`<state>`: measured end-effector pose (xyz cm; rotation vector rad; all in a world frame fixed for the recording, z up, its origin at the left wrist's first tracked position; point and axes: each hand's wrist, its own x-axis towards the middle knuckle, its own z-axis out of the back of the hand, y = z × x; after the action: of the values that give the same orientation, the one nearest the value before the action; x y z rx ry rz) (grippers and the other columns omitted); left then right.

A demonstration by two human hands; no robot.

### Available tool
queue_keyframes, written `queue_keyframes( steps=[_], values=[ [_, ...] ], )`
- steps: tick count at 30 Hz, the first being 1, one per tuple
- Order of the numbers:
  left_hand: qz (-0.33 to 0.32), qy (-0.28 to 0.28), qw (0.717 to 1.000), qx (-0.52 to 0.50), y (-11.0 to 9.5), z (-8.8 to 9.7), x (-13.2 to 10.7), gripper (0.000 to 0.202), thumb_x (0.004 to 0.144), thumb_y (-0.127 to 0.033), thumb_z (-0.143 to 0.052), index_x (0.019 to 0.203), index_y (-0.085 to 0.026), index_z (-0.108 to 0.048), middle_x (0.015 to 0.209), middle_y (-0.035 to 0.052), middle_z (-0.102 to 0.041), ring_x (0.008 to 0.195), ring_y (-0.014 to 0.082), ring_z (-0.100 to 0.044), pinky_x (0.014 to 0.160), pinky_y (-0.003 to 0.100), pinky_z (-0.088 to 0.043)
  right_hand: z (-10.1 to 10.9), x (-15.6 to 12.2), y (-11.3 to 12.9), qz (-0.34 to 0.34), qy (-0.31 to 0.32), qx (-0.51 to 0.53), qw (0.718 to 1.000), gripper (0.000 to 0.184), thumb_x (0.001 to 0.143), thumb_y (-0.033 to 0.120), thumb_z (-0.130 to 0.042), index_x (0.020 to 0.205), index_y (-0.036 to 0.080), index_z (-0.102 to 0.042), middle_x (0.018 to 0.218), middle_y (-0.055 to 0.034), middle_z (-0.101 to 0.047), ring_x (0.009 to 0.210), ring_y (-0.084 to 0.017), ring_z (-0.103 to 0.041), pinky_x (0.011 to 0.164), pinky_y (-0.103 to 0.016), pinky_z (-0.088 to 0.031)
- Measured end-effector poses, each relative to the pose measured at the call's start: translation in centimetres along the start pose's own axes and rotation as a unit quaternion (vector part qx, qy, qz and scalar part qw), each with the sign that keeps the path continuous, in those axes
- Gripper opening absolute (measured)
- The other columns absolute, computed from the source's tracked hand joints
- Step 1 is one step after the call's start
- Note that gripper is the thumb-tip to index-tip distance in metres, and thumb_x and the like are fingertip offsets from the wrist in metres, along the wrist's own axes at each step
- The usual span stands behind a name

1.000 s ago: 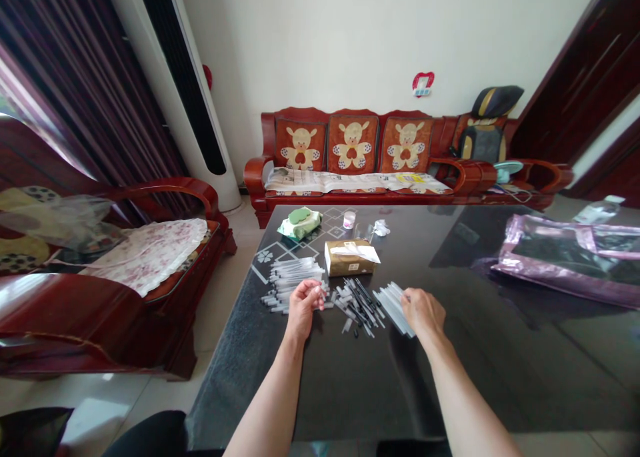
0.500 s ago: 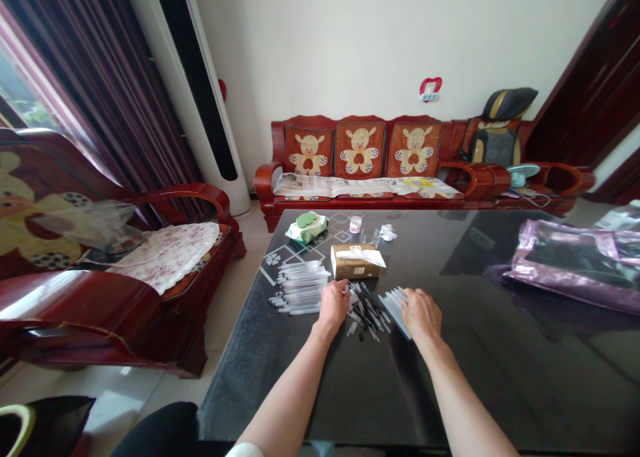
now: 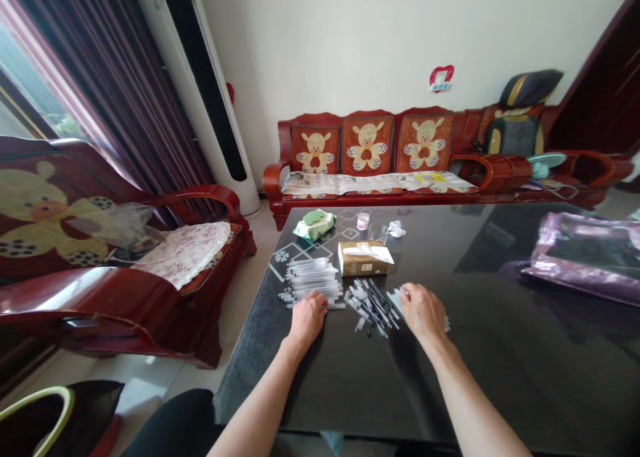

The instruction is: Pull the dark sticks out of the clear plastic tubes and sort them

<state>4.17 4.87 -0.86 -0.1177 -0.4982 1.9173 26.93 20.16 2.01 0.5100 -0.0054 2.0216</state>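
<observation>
On the dark glass table (image 3: 350, 390) lies a stack of clear pen tubes (image 3: 310, 280) at the left, a scatter of black pen refills and small parts (image 3: 373, 300) in the middle, and a smaller bunch of clear tubes (image 3: 400, 298) at the right. My left hand (image 3: 309, 315) rests at the near edge of the left stack, fingers curled on a tube there. My right hand (image 3: 423, 311) lies over the right bunch with fingers bent down onto it; what they grip is hidden.
A brown cardboard box (image 3: 363, 257) sits just behind the parts. Farther back are a wet-wipes pack (image 3: 314, 224) and a small cup (image 3: 363, 220). A purple plastic bag (image 3: 585, 253) lies at the right. Red wooden sofas (image 3: 370, 157) surround the table.
My left hand moved right to the middle parts, then back left to the stack of tubes. My right hand stayed on the right bunch. The camera view shifted left.
</observation>
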Motion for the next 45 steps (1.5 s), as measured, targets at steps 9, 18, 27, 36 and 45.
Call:
queue_keyframes(
  steps=[9, 18, 27, 36, 45],
  values=[
    [-0.089, 0.059, 0.993, 0.051, -0.5, 0.5, 0.4, 0.013, 0.087, -0.017, -0.048, 0.09, -0.021, -0.061, 0.094, 0.0069, -0.059, 0.094, 0.0202, -0.055, 0.075, 0.027, -0.041, -0.5, -1.5, 3.1, 0.032, 0.048, 0.045, 0.997, 0.019, 0.086, 0.026, -0.048, 0.084, 0.02, -0.066, 0.082, -0.0058, -0.07, 0.073, -0.017, -0.062, 0.062, -0.026, -0.034],
    [-0.102, 0.036, 0.994, 0.016, -0.5, 0.3, 1.2, 0.017, 0.087, -0.015, -0.046, 0.096, -0.02, -0.059, 0.093, 0.0076, -0.06, 0.092, 0.0208, -0.055, 0.076, 0.028, -0.041, -0.8, -2.3, 4.4, 0.041, 0.085, 0.112, 0.989, 0.021, 0.085, 0.024, -0.048, 0.084, 0.02, -0.069, 0.081, -0.0072, -0.071, 0.075, -0.019, -0.065, 0.063, -0.026, -0.038],
    [0.005, -0.097, 0.872, -0.48, -0.9, -0.5, 2.4, 0.025, 0.085, -0.04, -0.052, 0.08, -0.017, -0.059, 0.064, -0.0001, -0.056, 0.052, 0.0106, -0.048, 0.052, 0.021, -0.037, -2.8, -3.7, 6.3, -0.058, 0.25, 0.478, 0.84, 0.027, 0.08, 0.036, -0.048, 0.075, 0.016, -0.066, 0.056, -0.0017, -0.063, 0.04, -0.012, -0.054, 0.04, -0.023, -0.04],
    [0.084, -0.066, 0.687, -0.719, -1.7, -2.9, 2.3, 0.037, 0.077, -0.05, -0.062, 0.09, -0.016, -0.053, 0.074, 0.0, -0.061, 0.051, 0.0067, -0.048, 0.046, 0.018, -0.036, -2.9, -4.7, 7.8, -0.125, 0.372, 0.62, 0.679, 0.038, 0.084, 0.048, -0.048, 0.085, 0.012, -0.058, 0.057, -0.0033, -0.064, 0.04, -0.011, -0.057, 0.039, -0.021, -0.045],
    [0.065, -0.02, 0.649, -0.758, -3.3, -3.4, 2.3, 0.036, 0.077, -0.043, -0.066, 0.096, -0.014, -0.057, 0.075, 0.0012, -0.06, 0.054, 0.0063, -0.049, 0.051, 0.018, -0.037, -2.5, -4.4, 7.9, -0.141, 0.357, 0.631, 0.674, 0.034, 0.083, 0.045, -0.05, 0.081, 0.012, -0.056, 0.055, -0.0024, -0.063, 0.039, -0.011, -0.057, 0.039, -0.022, -0.045]
  ],
)
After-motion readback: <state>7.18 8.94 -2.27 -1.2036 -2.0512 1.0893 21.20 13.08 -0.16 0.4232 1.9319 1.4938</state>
